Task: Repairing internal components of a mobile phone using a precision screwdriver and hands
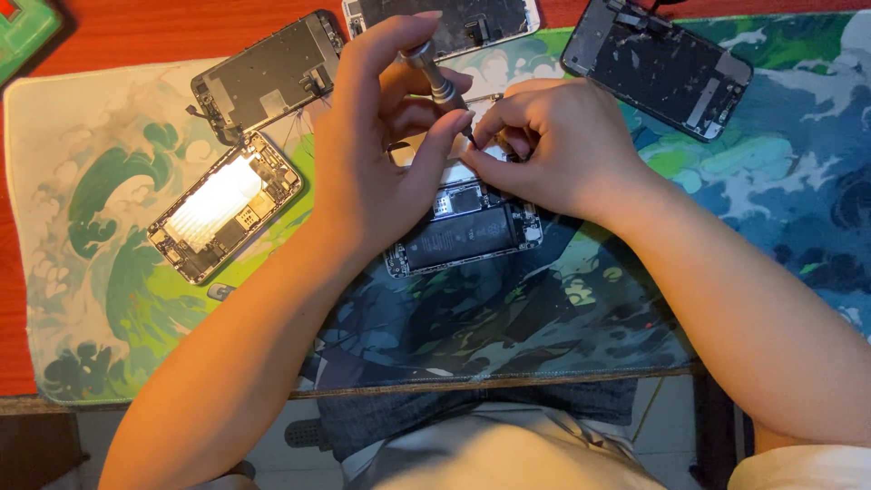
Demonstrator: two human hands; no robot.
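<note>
Our left hand (363,136) pinched a screwdriver (437,83), fingers clamped on its shaft, tip down at the opened phone (463,231) mid-mat (100,218). Our right hand (562,150) pressed on that phone's upper end, fingers curled together. The phone's shell held a dark battery (458,238). Another shell (222,207) lay left, screens (268,77) beyond.

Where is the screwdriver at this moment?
In the head view the screwdriver sits upper centre, held upright in the left hand, its tip down beside the right hand over the opened phone.
</note>
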